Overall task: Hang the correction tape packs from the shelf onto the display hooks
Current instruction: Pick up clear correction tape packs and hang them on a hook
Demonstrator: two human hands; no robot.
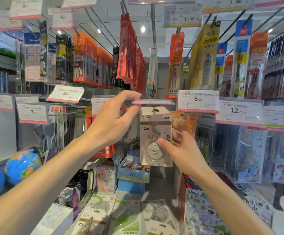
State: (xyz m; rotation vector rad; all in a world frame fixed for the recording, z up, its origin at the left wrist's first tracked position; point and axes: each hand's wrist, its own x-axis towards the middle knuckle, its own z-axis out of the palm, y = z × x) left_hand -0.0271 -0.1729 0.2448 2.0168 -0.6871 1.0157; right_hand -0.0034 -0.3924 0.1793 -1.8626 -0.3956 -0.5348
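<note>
Shop aisle. Grey back panel behind rows of metal hooks loaded with hanging stationery packs. Price tags clipped at the hook ends. Round ceiling lights glow above. Globe on lower left shelf, small boxes on grey shelf below.

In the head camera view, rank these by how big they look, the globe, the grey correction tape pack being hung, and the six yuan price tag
1. Grey correction tape pack, slightly largest.
2. Globe, close to it and partly hidden, so unsure.
3. Six yuan price tag, smallest.
</note>
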